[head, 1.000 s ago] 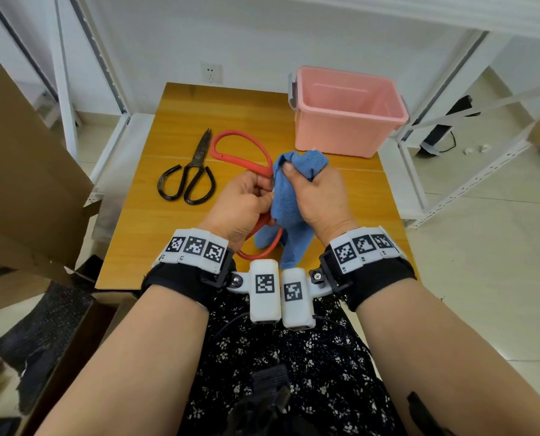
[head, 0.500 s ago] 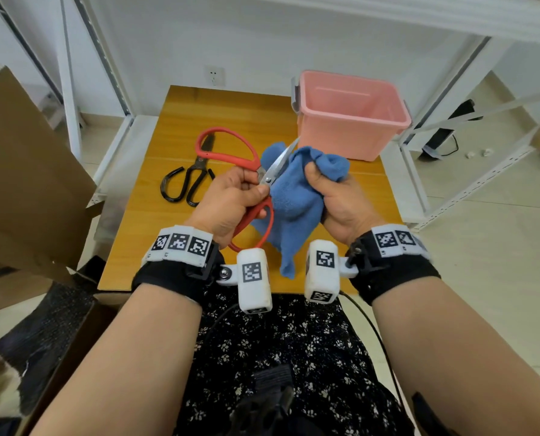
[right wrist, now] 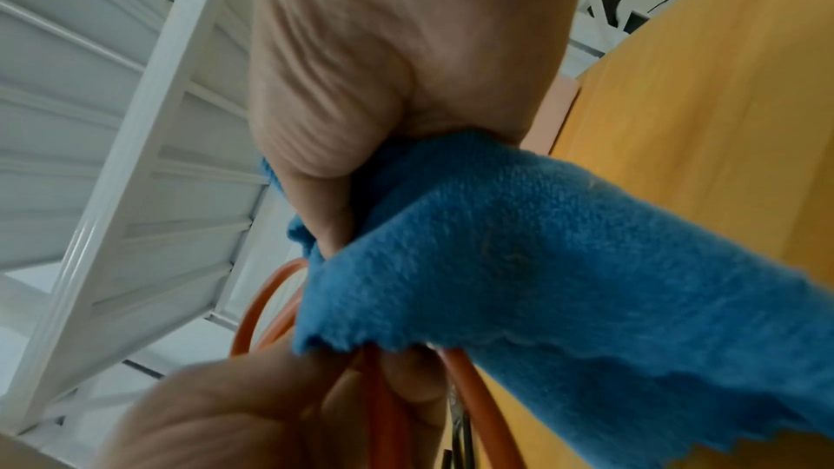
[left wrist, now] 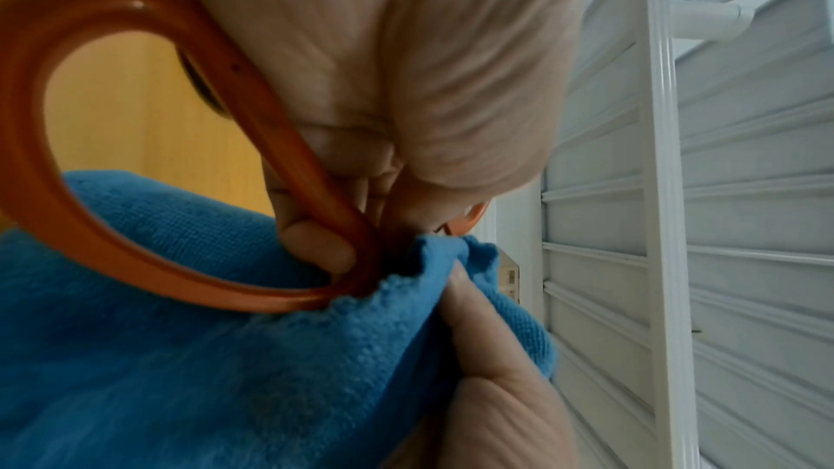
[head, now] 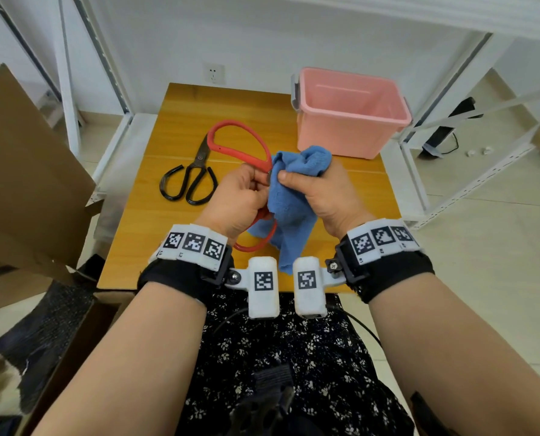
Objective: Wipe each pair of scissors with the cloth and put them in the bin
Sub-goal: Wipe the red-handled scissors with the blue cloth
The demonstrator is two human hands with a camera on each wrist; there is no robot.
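My left hand [head: 240,196] grips the red-handled scissors [head: 246,143] near where the two big handle loops meet; one loop rises toward the far side, the other [head: 259,243] hangs below my wrist. My right hand [head: 319,190] holds the blue cloth [head: 290,209] bunched around the blades, which are hidden inside it. The left wrist view shows the red loop [left wrist: 90,227] against the cloth [left wrist: 203,370]; the right wrist view shows the cloth [right wrist: 541,263] over the red handles [right wrist: 384,405]. A black-handled pair of scissors [head: 190,180] lies on the table. The pink bin [head: 347,121] stands at the far right, nothing visible inside.
The small wooden table [head: 174,247] has white metal racks [head: 451,158] on both sides and a wall behind. A brown cardboard sheet [head: 20,171] leans at the left, with an open box near my left knee.
The blades showed bare above the cloth half a second ago; now my right hand has slid the cloth back over them toward the handles. Both hands have drawn close together again.
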